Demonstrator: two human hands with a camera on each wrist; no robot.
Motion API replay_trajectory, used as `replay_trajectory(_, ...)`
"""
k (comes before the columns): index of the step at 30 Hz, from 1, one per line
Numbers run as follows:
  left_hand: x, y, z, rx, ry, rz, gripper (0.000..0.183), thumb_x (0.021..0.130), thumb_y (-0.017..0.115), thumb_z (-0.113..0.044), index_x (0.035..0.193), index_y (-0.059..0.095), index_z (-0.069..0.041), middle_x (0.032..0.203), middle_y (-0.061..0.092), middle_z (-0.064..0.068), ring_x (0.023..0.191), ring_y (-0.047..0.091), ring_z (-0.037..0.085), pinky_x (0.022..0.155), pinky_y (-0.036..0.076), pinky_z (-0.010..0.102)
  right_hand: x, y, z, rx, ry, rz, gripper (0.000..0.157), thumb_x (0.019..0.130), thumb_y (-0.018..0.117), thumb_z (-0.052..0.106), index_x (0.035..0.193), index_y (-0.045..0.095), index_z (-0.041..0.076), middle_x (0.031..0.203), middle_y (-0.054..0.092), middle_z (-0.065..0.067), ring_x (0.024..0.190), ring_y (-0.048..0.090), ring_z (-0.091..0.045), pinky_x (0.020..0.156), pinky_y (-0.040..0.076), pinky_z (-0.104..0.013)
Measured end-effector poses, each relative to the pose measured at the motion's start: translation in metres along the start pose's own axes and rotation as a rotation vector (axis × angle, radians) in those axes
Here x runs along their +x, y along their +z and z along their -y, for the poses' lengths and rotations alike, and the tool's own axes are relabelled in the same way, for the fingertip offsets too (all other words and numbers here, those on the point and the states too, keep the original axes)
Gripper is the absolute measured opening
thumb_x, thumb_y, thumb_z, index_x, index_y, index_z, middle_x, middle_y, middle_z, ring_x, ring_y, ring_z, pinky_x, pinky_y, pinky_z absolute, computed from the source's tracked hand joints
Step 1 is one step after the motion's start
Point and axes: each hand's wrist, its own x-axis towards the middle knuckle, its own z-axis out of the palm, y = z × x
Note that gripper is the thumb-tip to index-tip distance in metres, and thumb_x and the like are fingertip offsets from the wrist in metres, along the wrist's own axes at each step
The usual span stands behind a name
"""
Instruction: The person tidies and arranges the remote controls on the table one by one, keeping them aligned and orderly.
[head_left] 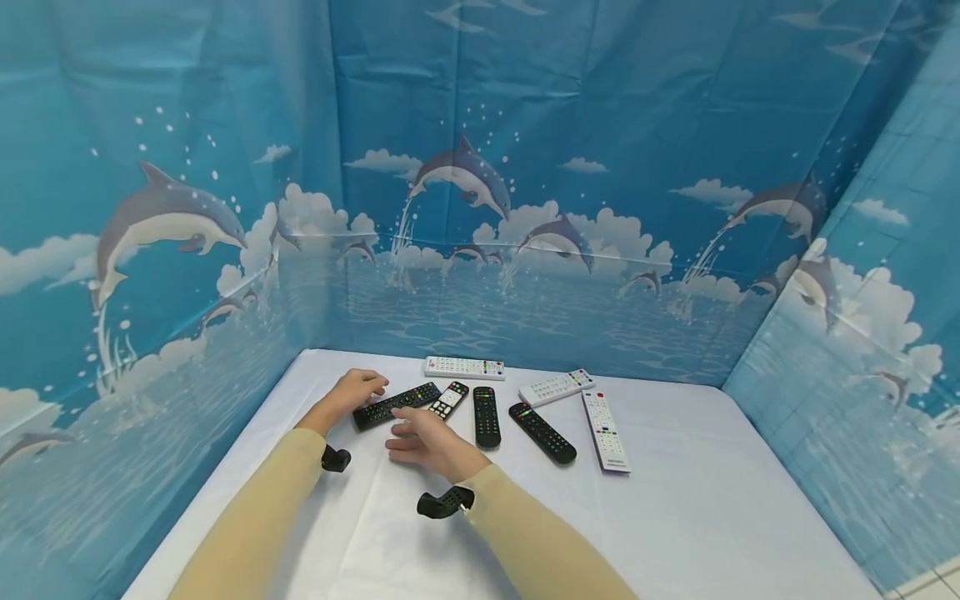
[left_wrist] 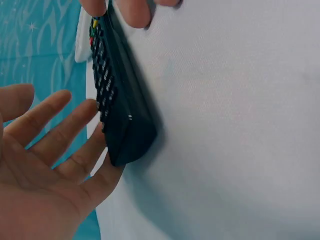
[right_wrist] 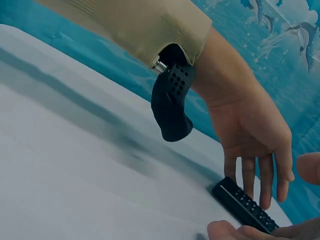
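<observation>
A long black remote control [head_left: 382, 410] lies slantwise on the white table between my hands. At its left end is my left hand [head_left: 354, 392], with fingers extended and fingertips right at the remote's side in the left wrist view. My right hand [head_left: 431, 442] is at the near side, its fingers relaxed and the upper ones overlapping the remote in the head view. In the right wrist view, the right fingertips [right_wrist: 225, 230] appear close to the black remote [right_wrist: 242, 205]. Just right of it lies a black remote with white buttons [head_left: 449, 399], partly hidden by the right hand.
Two more black remotes [head_left: 486, 417] [head_left: 543, 433] lie to the right. White remotes rest at the back [head_left: 465, 367] and on the right [head_left: 557, 387] [head_left: 606, 432]. A blue dolphin-print curtain [head_left: 480, 200] stands behind and beside the table [head_left: 712, 500].
</observation>
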Motion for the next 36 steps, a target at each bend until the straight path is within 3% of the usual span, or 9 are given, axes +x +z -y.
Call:
replay_trajectory(7, 0.002, -0.006, 0.011, -0.183, -0.095, 0.013, 0.037, 0.106, 0.051, -0.023, 0.131, 0.063, 0.0, 0.115, 0.07, 0.016, 0.104, 0.066, 0.029, 0.088, 0.055, 0.041, 0.013, 0.013, -0.005, 0.167, -0.02, -0.034, 0.071, 0.1, 0.058, 0.021, 0.155, 0.023, -0.006, 0.15, 0.032, -0.037, 0.129, 0.048, -0.05, 0.102, 0.048, -0.051)
replay_trajectory(13, 0.003, -0.004, 0.015, -0.224, -0.158, -0.03, 0.031, 0.098, 0.062, -0.01, 0.127, 0.068, 0.0, 0.108, 0.07, 0.013, 0.088, 0.066, 0.021, 0.068, 0.055, 0.03, 0.018, 0.015, -0.007, 0.231, -0.031, -0.069, 0.058, 0.1, 0.052, 0.011, 0.149, 0.03, -0.012, 0.145, 0.035, -0.04, 0.129, 0.047, -0.052, 0.104, 0.047, -0.049)
replay_trajectory(19, 0.004, 0.001, 0.018, -0.229, -0.23, -0.03, 0.029, 0.09, 0.068, -0.001, 0.119, 0.072, 0.0, 0.112, 0.07, 0.014, 0.086, 0.065, 0.02, 0.068, 0.057, 0.03, 0.017, 0.018, -0.005, 0.157, -0.045, -0.171, 0.039, 0.097, 0.05, -0.002, 0.132, 0.046, -0.019, 0.125, 0.051, -0.04, 0.11, 0.065, -0.044, 0.092, 0.056, -0.037)
replay_trajectory(23, -0.001, 0.0, 0.019, -0.268, -0.265, 0.014, 0.027, 0.09, 0.07, -0.001, 0.117, 0.073, 0.001, 0.114, 0.07, 0.015, 0.089, 0.066, 0.021, 0.072, 0.058, 0.031, 0.017, 0.018, -0.006, 0.126, -0.033, -0.219, 0.036, 0.094, 0.052, -0.007, 0.128, 0.048, -0.02, 0.114, 0.062, -0.035, 0.098, 0.071, -0.038, 0.084, 0.058, -0.033)
replay_trajectory(28, -0.008, -0.003, 0.019, -0.339, -0.285, 0.083, 0.026, 0.09, 0.072, -0.003, 0.116, 0.074, 0.002, 0.102, 0.073, 0.012, 0.085, 0.069, 0.018, 0.069, 0.058, 0.029, 0.018, 0.014, -0.006, 0.056, -0.047, -0.236, 0.026, 0.092, 0.058, -0.007, 0.116, 0.061, -0.017, 0.103, 0.068, -0.028, 0.086, 0.074, -0.029, 0.079, 0.059, -0.029)
replay_trajectory(31, -0.01, -0.002, 0.017, -0.433, -0.301, 0.126, 0.03, 0.09, 0.071, 0.0, 0.12, 0.071, 0.005, 0.099, 0.074, 0.013, 0.082, 0.07, 0.019, 0.069, 0.059, 0.03, 0.019, 0.01, -0.007, -0.025, -0.062, -0.243, 0.03, 0.093, 0.062, -0.003, 0.121, 0.062, -0.014, 0.099, 0.07, -0.022, 0.079, 0.074, -0.021, 0.075, 0.06, -0.027)
replay_trajectory(36, -0.015, 0.0, 0.013, -0.57, -0.322, 0.145, 0.038, 0.091, 0.067, 0.007, 0.129, 0.064, 0.007, 0.106, 0.071, 0.019, 0.086, 0.069, 0.022, 0.076, 0.06, 0.034, 0.018, 0.004, -0.009, -0.103, -0.092, -0.25, 0.047, 0.094, 0.065, 0.0, 0.139, 0.053, -0.008, 0.104, 0.067, -0.017, 0.078, 0.072, -0.017, 0.073, 0.06, -0.028)
